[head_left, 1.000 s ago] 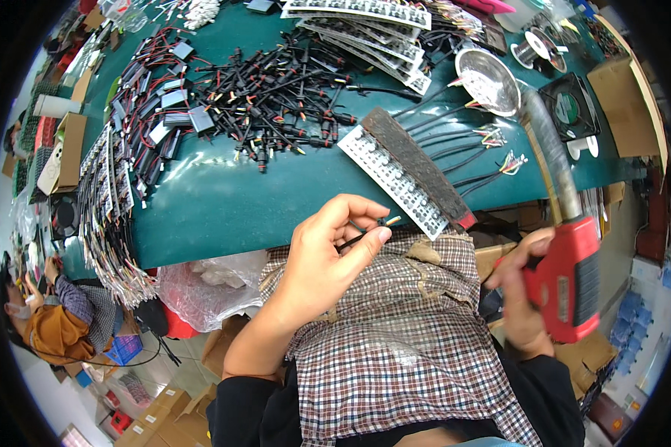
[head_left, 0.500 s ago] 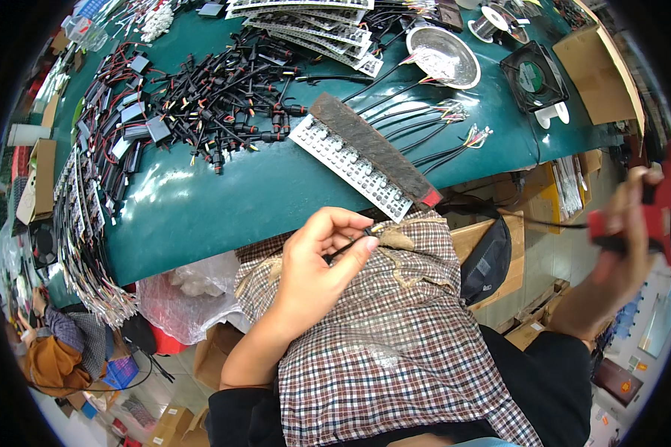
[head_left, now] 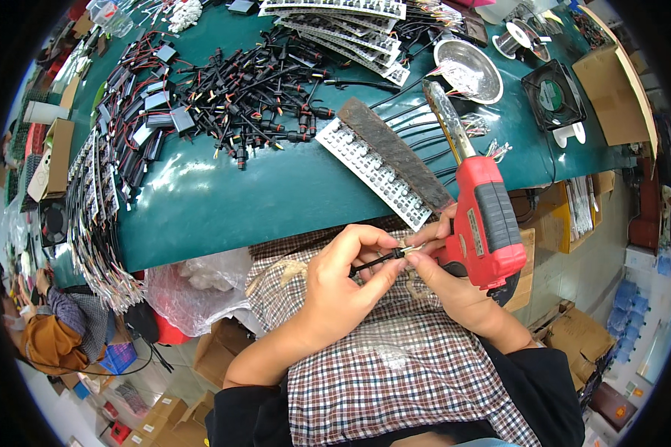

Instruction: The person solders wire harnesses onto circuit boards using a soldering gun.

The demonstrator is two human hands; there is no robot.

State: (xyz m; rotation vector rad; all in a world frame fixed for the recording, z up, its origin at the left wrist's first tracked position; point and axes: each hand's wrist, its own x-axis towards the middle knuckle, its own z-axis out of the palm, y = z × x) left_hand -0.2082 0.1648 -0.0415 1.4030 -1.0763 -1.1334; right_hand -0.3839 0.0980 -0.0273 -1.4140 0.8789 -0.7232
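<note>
Hands (head_left: 339, 283) (head_left: 455, 290) partly cover the black cable (head_left: 376, 262); the top edge crops white strips (head_left: 343, 10)

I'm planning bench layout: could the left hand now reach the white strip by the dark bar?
Probably yes: the white strip lies beyond the left hand, its near side uncovered, though that hand holds a black cable.

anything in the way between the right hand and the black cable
Nothing visible: the right hand is at the tip of the black cable in the left hand; the red tool sits farther right.
</note>
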